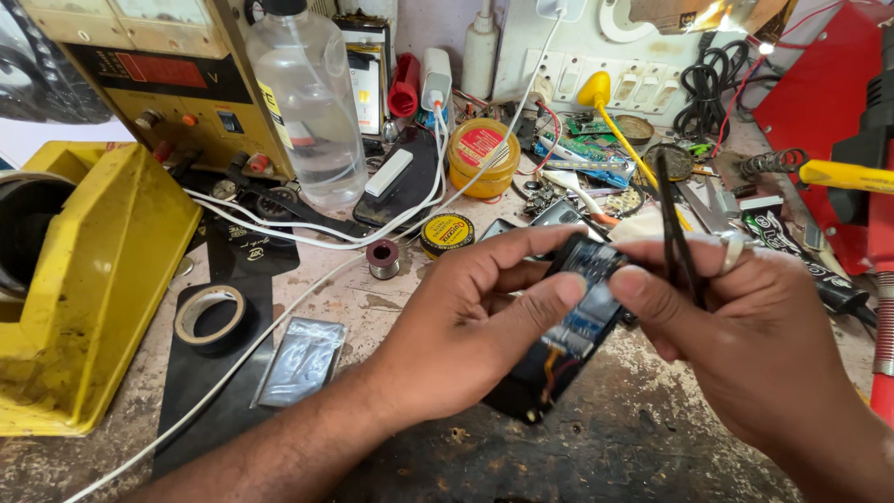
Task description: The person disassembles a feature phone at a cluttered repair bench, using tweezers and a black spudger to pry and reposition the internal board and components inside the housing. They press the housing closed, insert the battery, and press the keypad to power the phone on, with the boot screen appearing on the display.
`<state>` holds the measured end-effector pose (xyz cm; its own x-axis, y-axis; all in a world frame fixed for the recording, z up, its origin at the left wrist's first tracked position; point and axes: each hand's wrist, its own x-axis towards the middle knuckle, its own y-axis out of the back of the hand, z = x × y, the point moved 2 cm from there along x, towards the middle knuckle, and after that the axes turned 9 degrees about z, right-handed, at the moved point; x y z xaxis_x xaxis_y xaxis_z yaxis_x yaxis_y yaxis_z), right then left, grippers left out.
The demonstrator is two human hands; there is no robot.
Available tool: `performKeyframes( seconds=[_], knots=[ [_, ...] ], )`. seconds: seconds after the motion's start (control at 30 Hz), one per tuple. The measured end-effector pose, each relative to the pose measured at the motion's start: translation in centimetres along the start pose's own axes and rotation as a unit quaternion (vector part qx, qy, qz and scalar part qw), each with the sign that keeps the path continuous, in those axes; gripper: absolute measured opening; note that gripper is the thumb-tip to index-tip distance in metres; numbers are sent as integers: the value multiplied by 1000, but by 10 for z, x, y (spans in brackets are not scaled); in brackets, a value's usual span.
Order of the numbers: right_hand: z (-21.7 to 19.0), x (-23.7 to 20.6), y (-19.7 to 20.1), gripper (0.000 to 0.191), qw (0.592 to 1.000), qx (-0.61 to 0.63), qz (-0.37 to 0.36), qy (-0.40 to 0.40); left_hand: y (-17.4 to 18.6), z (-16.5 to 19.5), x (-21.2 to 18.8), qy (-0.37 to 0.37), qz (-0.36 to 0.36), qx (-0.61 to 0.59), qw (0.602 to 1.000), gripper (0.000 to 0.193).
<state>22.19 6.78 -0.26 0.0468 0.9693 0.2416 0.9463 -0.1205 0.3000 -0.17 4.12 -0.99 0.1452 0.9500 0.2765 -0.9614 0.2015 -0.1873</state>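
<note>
Phone (568, 326) gripped by both hands — right (745, 335) seemingly pinching tweezers (675, 233).

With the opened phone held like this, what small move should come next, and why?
Probably lower the black tweezers in the right hand to the exposed board of the phone. The left hand already steadies it, and the tips point away, above the work.

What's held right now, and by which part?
Both hands hold an opened phone: left hand pinches its upper left edge between thumb and fingers; right hand has its thumb on the upper right edge and also holds black tweezers by the lower shaft.
</note>
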Motion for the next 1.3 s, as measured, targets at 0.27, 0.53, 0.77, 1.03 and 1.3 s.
performKeyframes(
  seconds=[0.27,0.53,0.77,1.03,1.3],
  knots=[
    [-2,2,1,41,998,-28,-60,-9,-3,-2,-3,14,-41,16,999,24],
    [2,10,2,23,984,164,-72,-7,3,4,0,29,-29,56,998,30],
    [3,12,7,23,981,188,-56,-2,10,8,4,-51,25,49,997,23],
    [-5,11,5,25,997,81,0,18,10,13,2,-61,25,47,997,25],
    [-19,2,9,48,956,-208,6,205,10,26,-3,-212,11,242,947,31]
  ],
)
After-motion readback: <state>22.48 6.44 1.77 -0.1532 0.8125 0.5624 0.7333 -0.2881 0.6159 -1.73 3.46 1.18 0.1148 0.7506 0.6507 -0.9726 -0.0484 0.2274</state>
